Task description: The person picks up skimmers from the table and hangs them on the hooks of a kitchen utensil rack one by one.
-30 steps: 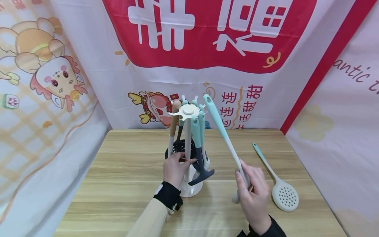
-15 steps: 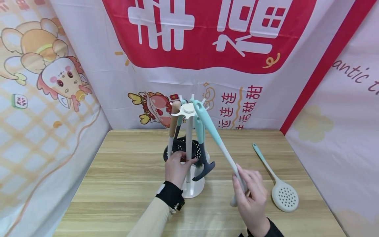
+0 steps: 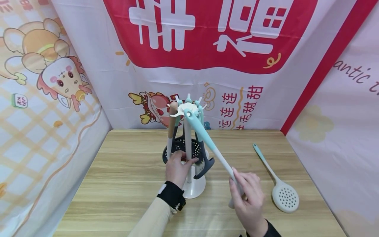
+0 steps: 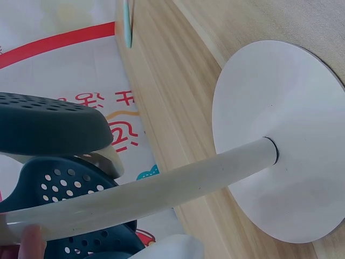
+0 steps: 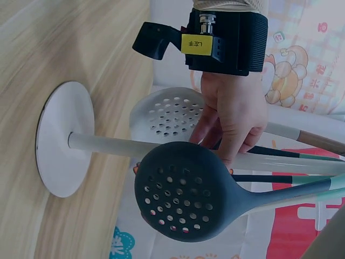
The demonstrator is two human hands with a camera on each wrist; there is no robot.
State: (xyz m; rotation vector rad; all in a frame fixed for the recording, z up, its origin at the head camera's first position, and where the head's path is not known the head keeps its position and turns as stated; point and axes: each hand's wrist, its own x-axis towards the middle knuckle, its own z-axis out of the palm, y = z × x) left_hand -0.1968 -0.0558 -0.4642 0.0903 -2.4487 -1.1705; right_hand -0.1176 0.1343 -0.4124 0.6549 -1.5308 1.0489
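Observation:
My left hand (image 3: pixel 177 169) grips the pole (image 3: pixel 188 141) of a white utensil rack, its fingertips curled around it. Dark perforated utensils hang from the rack, among them a skimmer (image 5: pixel 183 191) close to that hand. My right hand (image 3: pixel 248 197) holds a long kitchen utensil (image 3: pixel 217 153) with a mint handle and pale grey shaft by its lower part. The head of this utensil is mostly hidden by the hand. It leans to the left, and the holed handle end overlaps the rack's hooked top (image 3: pixel 188 107); I cannot tell whether it is hooked.
A pale grey skimmer (image 3: pixel 285 196) with a mint handle lies on the wooden table (image 3: pixel 124 197) at the right. The rack stands on a round white base (image 3: pixel 193 189). A brown-handled utensil (image 3: pixel 172 121) hangs at its left. Printed cloths (image 3: pixel 118 82) surround the table.
My right hand has moved left, bringing the utensil's handle end from beside the rack to its top. The rack's top and hanging utensils have turned a little. My left hand stays on the pole.

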